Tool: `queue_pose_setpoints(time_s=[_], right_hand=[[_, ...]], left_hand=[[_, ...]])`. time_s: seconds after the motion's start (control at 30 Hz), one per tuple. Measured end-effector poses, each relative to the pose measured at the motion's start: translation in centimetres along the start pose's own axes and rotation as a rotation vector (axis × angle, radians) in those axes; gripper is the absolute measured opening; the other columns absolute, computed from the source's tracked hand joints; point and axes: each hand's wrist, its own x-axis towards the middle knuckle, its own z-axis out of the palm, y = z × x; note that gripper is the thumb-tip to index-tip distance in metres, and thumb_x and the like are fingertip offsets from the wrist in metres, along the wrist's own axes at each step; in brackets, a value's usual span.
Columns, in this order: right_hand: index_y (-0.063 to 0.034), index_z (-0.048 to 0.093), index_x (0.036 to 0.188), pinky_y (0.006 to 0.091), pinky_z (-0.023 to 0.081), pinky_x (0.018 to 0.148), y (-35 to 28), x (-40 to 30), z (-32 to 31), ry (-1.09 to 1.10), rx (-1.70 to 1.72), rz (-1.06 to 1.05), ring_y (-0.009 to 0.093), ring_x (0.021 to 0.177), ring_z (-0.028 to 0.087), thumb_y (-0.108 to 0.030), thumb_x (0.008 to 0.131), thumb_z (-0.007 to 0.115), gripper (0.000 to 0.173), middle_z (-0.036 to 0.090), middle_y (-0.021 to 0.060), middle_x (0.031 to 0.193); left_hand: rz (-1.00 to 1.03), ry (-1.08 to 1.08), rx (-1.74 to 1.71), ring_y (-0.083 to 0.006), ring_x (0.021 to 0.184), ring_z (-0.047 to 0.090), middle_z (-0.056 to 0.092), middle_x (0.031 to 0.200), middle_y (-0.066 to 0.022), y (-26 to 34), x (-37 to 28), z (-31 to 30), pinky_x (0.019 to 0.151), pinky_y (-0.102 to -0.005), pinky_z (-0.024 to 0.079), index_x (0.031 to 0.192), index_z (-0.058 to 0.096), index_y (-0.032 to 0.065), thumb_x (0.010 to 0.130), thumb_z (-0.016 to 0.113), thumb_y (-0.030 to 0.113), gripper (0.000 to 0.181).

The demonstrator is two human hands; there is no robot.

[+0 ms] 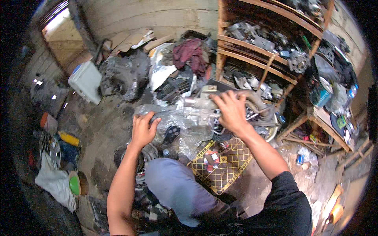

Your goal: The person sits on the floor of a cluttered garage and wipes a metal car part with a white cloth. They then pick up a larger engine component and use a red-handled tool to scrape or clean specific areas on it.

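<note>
A cylindrical metal part [200, 103] with a bracket lies in front of me, and my right hand [231, 110] rests on or just over its right end, fingers spread. Curved metal pipes [257, 101] run beyond that hand. My left hand [145, 128] is at the left edge of crumpled clear plastic wrap [168, 119], its fingers bent and apart; whether they touch the wrap is unclear. Between the hands, on the wrap, sits a dark flat part with holes [171, 134]. A yellow plastic crate [220, 187] stands near my knee with small packets in it.
Wooden shelves [251, 44] full of metal parts stand at the back right, beside a wooden table [330, 126]. A large dark engine-like casting [125, 75] and a pale plastic container [85, 82] sit at the back left. A green-lined round thing [74, 183] lies at the left.
</note>
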Motion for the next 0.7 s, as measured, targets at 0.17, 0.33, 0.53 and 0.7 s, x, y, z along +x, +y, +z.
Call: queue_pose_setpoints(time_s=[0.17,0.33,0.53,0.7], right_hand=[[-0.0178,0.059,0.12,0.0482,0.032,0.088,-3.2,3.8,-6.8,0.296,-0.014,-0.158,0.024,0.099,0.054,-0.01,0.048,0.069,0.073,0.058,0.0047,0.098],[-0.0174,0.057,0.128,0.0458,0.034,0.097,-6.2,9.8,-8.3,0.52,0.149,-0.238,0.026,0.102,0.056,-0.006,0.052,0.061,0.077,0.063,0.0072,0.105],[-0.0126,0.056,0.127,0.0381,0.041,0.089,-16.4,15.0,-9.0,0.662,0.713,-0.262,0.031,0.091,0.056,0.0,0.064,0.059,0.064,0.065,0.0136,0.107],[-0.0071,0.05,0.13,0.039,0.043,0.094,-24.2,17.5,-7.0,0.653,1.244,-0.35,0.028,0.099,0.062,-0.001,0.069,0.062,0.062,0.066,0.0153,0.101]], left_hand=[[0.117,0.265,0.181,-0.032,0.099,0.058,0.064,0.099,-0.0133,1.6,-0.6,-9.7,0.086,-0.0437,0.039,0.107,0.063,0.009,0.087,0.065,0.027,0.027],[0.379,0.534,0.392,-0.0339,0.114,0.054,0.06,0.113,-0.0125,7.3,-3.7,-22.6,0.098,-0.044,0.041,0.113,0.064,0.0087,0.081,0.067,0.015,0.032],[0.07,0.592,0.486,-0.0311,0.104,0.059,0.064,0.102,-0.0129,5.7,-16.0,-28.5,0.092,-0.0403,0.045,0.102,0.067,0.0042,0.081,0.066,0.012,0.022],[-0.547,0.954,0.357,-0.0258,0.093,0.062,0.066,0.095,-0.0131,2.1,-28.8,-27.3,0.086,-0.0356,0.046,0.097,0.066,0.0008,0.092,0.054,0.009,0.015]])
